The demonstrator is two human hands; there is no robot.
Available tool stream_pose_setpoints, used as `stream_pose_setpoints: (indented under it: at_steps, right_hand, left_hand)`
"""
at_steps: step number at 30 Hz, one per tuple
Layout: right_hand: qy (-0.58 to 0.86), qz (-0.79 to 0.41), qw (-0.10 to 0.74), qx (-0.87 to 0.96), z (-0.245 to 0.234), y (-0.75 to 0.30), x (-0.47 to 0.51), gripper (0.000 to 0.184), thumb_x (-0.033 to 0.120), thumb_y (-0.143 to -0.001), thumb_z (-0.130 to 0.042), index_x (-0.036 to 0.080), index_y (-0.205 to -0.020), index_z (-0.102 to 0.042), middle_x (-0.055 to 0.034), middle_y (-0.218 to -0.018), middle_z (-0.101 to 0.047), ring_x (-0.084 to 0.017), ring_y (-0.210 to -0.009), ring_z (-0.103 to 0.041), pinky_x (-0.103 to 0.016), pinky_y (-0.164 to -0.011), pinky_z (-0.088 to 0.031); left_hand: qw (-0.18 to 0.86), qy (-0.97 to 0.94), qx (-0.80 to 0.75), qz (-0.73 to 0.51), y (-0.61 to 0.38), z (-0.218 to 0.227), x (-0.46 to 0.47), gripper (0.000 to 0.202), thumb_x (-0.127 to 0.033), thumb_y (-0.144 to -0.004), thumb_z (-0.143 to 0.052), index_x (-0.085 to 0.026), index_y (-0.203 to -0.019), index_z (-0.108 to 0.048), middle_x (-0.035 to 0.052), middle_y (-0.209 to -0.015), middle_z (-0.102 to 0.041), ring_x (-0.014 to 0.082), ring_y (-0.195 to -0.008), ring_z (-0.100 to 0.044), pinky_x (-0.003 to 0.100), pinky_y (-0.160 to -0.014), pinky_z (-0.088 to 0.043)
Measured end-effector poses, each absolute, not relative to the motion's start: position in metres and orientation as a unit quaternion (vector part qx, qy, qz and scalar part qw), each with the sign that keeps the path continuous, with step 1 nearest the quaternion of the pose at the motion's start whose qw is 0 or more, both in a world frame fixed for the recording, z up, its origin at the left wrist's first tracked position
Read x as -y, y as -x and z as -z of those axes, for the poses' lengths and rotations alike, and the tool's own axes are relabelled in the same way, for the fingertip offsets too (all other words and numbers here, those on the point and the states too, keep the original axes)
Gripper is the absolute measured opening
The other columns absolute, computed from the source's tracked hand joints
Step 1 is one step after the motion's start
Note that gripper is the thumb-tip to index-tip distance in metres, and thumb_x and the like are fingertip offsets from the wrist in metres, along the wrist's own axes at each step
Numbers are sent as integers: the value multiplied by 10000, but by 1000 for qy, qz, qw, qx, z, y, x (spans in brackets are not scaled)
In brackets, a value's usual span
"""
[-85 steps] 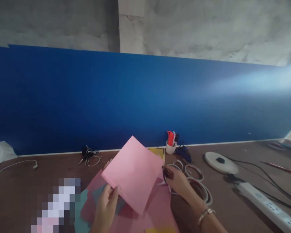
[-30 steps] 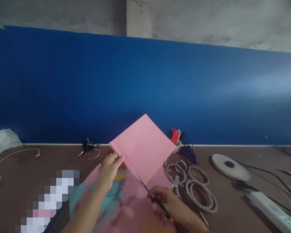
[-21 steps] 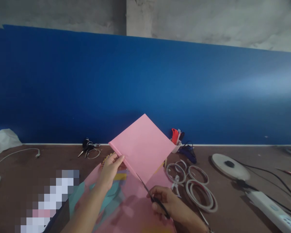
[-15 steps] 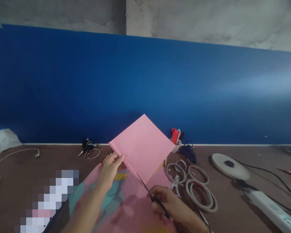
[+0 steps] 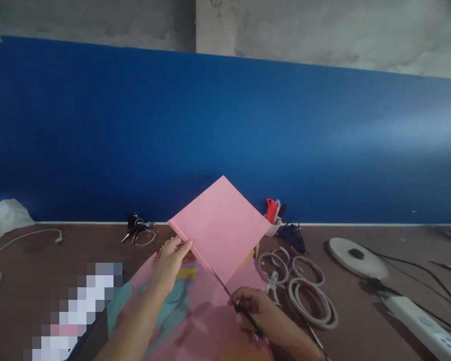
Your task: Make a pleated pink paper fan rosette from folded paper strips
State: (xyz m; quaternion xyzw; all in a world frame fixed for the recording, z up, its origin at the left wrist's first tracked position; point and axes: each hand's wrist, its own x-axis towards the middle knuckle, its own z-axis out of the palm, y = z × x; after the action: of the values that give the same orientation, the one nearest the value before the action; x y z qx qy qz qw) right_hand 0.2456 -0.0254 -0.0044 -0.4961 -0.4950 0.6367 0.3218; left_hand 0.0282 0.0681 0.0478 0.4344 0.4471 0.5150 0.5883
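Observation:
A square sheet of pink paper [image 5: 223, 225] is held up cornerwise, with a narrow folded strip along its lower left edge. My left hand [image 5: 173, 258] pinches that edge between thumb and fingers. Black-handled scissors [image 5: 244, 317] are in my right hand [image 5: 256, 311], fingers wrapped through the handles. Their blades lie along the paper's lower left edge near the bottom corner, looking nearly closed. Beneath my hands are more pink sheets [image 5: 206, 331], with teal paper pieces [image 5: 169, 303] and a yellow piece [image 5: 187, 273] among them.
Several tape rolls [image 5: 311, 303] lie right of the paper. A white cup [image 5: 272, 230] with a red-handled tool and pens stands behind. Farther right are a round white disc [image 5: 346, 253] and a power strip [image 5: 424, 321] with cables. Keys [image 5: 137, 228] and a white bag [image 5: 7, 218] sit left.
The scissor blades have come closer together along the paper's edge near the bottom corner. Both hands and the sheet have stayed almost in place.

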Motion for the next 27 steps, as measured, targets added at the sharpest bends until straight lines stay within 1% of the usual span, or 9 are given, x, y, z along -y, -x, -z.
stream_pose_setpoints:
  at_steps: [4,8,14,18,22,27]
  right_hand:
    - [496,-636,321,496,7,-246,26,380,311,-567,-726,150,-877,-578,84,-500,-535,-52,-337,-466,-140,-318,-317]
    - [500,-633,334,487,3,-244,26,357,280,-550,-714,146,-848,-571,89,-482,-522,-54,-354,-466,-153,-344,-354]
    - [506,-635,323,486,-2,-242,26,344,266,-539,-687,142,-842,-581,83,-467,-531,-56,-332,-459,-153,-329,-329]
    - [507,-636,326,482,-1,-243,27,314,225,-549,-650,145,-844,-582,84,-459,-536,-63,-331,-469,-156,-332,-350]
    - [513,-628,322,489,3,-245,26,294,192,-560,-624,148,-848,-587,93,-456,-531,-55,-323,-459,-140,-314,-338]
    - [510,-619,330,498,9,-247,26,282,181,-577,-624,138,-855,-603,85,-454,-533,-62,-334,-473,-153,-332,-373]
  left_hand:
    - [589,-435,-447,-514,-27,-46,-68,305,-391,-675,-693,-155,-865,-658,63,-790,-736,206,-691,-676,294,-632,-528]
    - [591,-434,-445,-514,-27,-46,-69,340,-409,-656,-705,-156,-879,-667,67,-793,-737,217,-722,-679,288,-624,-523]
    - [594,-434,-439,-515,-28,-45,-70,311,-394,-669,-700,-157,-868,-667,59,-771,-731,219,-726,-679,296,-639,-528]
    - [598,-435,-438,-511,-27,-43,-71,321,-404,-667,-701,-158,-871,-669,60,-781,-731,220,-743,-682,300,-654,-532]
    - [596,-437,-439,-511,-26,-42,-71,337,-410,-660,-703,-159,-883,-672,58,-771,-731,226,-752,-683,300,-643,-532]
    - [596,-438,-437,-512,-27,-43,-70,314,-395,-678,-692,-157,-882,-668,62,-792,-732,218,-739,-679,297,-644,-527]
